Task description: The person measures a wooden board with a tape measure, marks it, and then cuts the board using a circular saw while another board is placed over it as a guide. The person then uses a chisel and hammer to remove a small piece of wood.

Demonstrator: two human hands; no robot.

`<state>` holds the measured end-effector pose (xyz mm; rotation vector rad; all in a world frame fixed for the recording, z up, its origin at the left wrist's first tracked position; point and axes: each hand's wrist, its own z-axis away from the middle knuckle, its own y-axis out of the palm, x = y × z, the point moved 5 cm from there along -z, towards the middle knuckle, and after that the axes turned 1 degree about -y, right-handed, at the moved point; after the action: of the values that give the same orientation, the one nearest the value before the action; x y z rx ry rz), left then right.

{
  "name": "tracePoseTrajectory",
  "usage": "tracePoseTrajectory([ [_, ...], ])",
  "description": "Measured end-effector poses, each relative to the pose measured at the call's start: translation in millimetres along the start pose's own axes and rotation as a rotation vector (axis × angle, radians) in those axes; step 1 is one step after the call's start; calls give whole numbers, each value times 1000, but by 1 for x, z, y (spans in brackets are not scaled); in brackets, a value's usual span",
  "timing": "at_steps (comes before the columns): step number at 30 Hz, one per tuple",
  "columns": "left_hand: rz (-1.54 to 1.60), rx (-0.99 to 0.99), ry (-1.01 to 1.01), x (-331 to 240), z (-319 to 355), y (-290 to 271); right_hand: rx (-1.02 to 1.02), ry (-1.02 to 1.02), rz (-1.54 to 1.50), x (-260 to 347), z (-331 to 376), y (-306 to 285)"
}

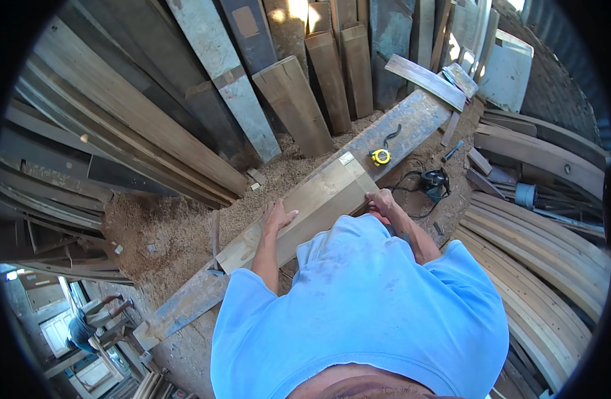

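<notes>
In front of me a thick pale timber beam (318,205) lies slantwise along a worn, paint-stained bench plank (185,304). My left hand (277,217) rests on the beam's top, fingers toward the far edge and thumb spread. Close to the beam's right end, my right hand (384,202) has its fingers bent round the near edge. Something orange-red (380,218) shows just under that hand, mostly covered by my shirt, so its kind is unclear. Beyond the beam's right end, a yellow tape measure (380,157) sits on the plank beside a dark curved strip (392,135).
A black corded power tool (434,183) lies right of the bench. Sawdust (165,233) covers the ground. Boards (295,103) lean along the far side, and long planks (531,266) are stacked at right. Another person (84,330) is at the lower left, farther off.
</notes>
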<state>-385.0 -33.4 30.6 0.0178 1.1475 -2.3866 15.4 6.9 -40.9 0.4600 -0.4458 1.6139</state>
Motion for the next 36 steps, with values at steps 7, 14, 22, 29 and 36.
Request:
tracePoseTrajectory([
  [7,101,153,152,-4,-12,-40,153,-177,-235,41,26,5],
  [14,375,-72,194,-3,-38,-69,193,-490,-212,133,59,10],
  [22,1014,-389,554,-84,57,-193,468,-1042,-376,364,192,13],
  [29,1827,-880,633,-57,119,-213,522,-1095,50,371,186,33],
  [36,2154,-1021,755,-33,163,-180,427,-238,-138,178,47,-13],
])
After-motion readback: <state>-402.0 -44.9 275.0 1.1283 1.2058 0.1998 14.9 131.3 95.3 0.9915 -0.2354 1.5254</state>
